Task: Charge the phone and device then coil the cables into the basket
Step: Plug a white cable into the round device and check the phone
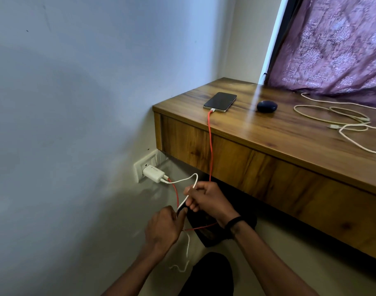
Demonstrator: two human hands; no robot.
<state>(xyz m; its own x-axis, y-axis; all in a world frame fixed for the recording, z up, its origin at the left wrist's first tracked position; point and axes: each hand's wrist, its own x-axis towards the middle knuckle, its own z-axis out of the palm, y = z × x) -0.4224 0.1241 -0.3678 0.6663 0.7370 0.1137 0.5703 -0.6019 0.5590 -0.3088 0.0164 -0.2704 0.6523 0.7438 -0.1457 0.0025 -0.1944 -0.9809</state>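
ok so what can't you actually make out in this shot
Head view:
- Basket: not in view anywhere.
- White cable between the left hand and right hand: the fingers hide it.
- Cream cable: cut off by the right edge.
- Dark case: port too small to see.

both hands [206, 199] gripping white cable [183, 180]

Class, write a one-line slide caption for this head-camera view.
Both hands, left and right, hold a white cable plugged into the wall charger, while the phone charges by red cable.
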